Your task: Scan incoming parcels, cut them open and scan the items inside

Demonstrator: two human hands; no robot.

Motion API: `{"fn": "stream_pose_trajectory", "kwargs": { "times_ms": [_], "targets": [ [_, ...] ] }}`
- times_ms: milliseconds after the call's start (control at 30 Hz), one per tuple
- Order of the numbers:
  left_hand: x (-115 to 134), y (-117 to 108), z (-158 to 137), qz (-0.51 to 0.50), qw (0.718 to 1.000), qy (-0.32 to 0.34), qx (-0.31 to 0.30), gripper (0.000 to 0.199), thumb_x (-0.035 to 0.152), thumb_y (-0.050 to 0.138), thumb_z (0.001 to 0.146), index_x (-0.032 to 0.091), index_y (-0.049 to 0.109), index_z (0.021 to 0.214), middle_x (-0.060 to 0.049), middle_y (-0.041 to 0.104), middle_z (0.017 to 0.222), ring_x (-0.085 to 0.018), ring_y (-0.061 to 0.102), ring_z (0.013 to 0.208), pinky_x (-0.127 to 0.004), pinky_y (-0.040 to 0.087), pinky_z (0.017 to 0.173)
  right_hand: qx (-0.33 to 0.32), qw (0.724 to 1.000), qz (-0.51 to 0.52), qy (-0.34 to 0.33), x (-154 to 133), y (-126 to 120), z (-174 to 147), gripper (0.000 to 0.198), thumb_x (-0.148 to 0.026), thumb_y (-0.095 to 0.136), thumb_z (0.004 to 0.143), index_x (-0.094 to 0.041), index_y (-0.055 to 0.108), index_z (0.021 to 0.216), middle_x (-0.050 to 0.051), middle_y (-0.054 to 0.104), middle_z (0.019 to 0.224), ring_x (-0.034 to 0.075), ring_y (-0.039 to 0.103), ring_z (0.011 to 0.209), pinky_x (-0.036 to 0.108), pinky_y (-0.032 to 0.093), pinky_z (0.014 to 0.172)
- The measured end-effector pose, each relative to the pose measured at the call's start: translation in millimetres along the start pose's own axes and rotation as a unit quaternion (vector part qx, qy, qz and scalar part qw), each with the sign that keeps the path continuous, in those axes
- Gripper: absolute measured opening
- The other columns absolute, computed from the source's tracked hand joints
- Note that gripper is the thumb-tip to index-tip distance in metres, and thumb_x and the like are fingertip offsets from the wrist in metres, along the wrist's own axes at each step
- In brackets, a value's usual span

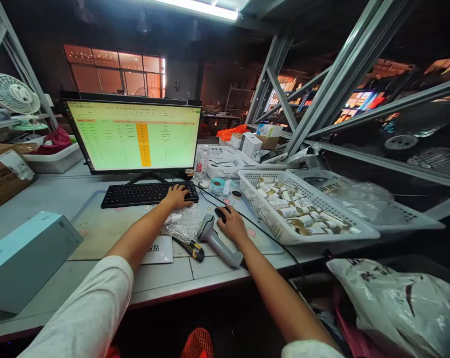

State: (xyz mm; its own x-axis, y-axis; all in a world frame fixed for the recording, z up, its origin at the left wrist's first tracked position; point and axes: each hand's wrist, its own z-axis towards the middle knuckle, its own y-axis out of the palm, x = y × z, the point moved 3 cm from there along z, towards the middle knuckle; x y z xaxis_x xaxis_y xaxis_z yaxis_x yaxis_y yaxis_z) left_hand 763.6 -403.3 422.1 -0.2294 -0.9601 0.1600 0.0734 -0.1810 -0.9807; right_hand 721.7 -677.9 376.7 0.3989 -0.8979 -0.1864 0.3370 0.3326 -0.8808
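Observation:
My left hand [177, 197] lies over the right end of a black keyboard [135, 195], its fingers stretched out on the keys. My right hand [232, 223] is wrapped over a black computer mouse [221, 214] on the desk mat. Between my arms lie a grey barcode scanner [219, 243], a yellow-and-black utility knife [193, 249], crumpled bubble wrap [183, 222] and a white paper card [163, 251] with printed characters. Behind the keyboard a monitor [135, 136] shows a spreadsheet with one orange column.
A white basket [256, 211] of small labelled bottles stands at right, beside a tray with plastic bags [370, 201]. Left is a pale blue box [31, 256]. A clear bottle [201, 164] and tape roll [218, 185] stand near the monitor. Metal rack beams [332, 74] rise at right.

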Motion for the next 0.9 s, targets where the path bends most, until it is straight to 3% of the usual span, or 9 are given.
{"fn": "stream_pose_trajectory", "kwargs": {
  "times_ms": [267, 467, 667, 900],
  "targets": [
    [3, 2, -2, -0.003, 1.0, -0.022, 0.012, 0.063, 0.065, 0.053, 0.093, 0.02, 0.064, 0.136, -0.016, 0.042, 0.16, -0.043, 0.029, 0.15, -0.063, 0.029, 0.119, 0.003, 1.0, 0.007, -0.004, 1, 0, 0, 0.048, -0.025, 0.054, 0.091, -0.02, 0.065, 0.137, 0.013, 0.058, 0.138, 0.029, 0.059, 0.117, 0.042, 0.045, 0.103],
    [-11, -11, -27, -0.037, 0.997, -0.019, 0.065, 0.064, 0.06, 0.055, 0.094, 0.024, 0.055, 0.147, -0.012, 0.04, 0.163, -0.038, 0.033, 0.15, -0.059, 0.033, 0.12, 0.01, 1.0, 0.003, -0.013, 3, 2, 1, 0.046, -0.024, 0.052, 0.093, -0.02, 0.065, 0.137, 0.013, 0.057, 0.14, 0.027, 0.06, 0.118, 0.04, 0.046, 0.104],
    [-52, -38, -85, -0.07, 0.987, -0.002, 0.144, 0.049, 0.052, 0.052, 0.098, 0.019, 0.068, 0.13, -0.012, 0.056, 0.151, -0.027, 0.048, 0.142, -0.044, 0.036, 0.122, 0.014, 0.999, 0.005, -0.029, 4, 3, 2, 0.045, -0.024, 0.052, 0.093, -0.021, 0.065, 0.136, 0.014, 0.057, 0.139, 0.027, 0.059, 0.119, 0.041, 0.046, 0.103],
    [-125, -50, -156, -0.112, 0.957, -0.047, 0.263, 0.043, 0.053, 0.05, 0.096, 0.02, 0.073, 0.109, -0.011, 0.068, 0.131, -0.027, 0.061, 0.126, -0.043, 0.044, 0.115, 0.019, 0.999, -0.006, -0.03, 3, 3, 2, 0.044, -0.024, 0.055, 0.093, -0.021, 0.067, 0.135, 0.014, 0.058, 0.139, 0.028, 0.06, 0.118, 0.042, 0.047, 0.101]
  ]
}}
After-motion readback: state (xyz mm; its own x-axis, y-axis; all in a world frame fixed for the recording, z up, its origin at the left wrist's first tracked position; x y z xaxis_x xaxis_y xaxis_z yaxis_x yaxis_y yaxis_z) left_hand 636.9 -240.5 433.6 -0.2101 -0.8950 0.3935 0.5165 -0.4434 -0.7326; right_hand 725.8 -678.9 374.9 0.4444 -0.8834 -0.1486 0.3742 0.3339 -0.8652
